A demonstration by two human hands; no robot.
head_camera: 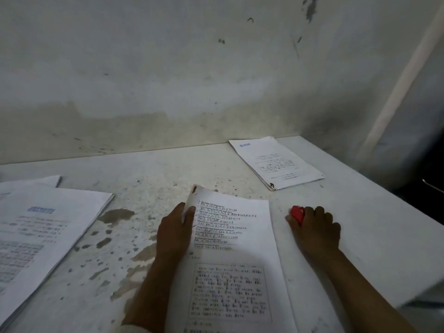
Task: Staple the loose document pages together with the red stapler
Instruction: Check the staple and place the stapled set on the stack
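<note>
A set of printed document pages [236, 260] lies on the white table in front of me, its far left corner lifted and curled. My left hand [174, 233] holds the left edge of these pages near that corner, thumb on top of the sheet. To the right of the pages, my right hand [317, 230] grips the red stapler [297, 213] on the table surface; only the stapler's red front end shows past my fingers.
A second stapled document [276, 162] lies at the back right near the wall. A larger stack of papers [40, 234] sits at the left. The stained white table [134, 205] ends at the right, with a dark gap beyond.
</note>
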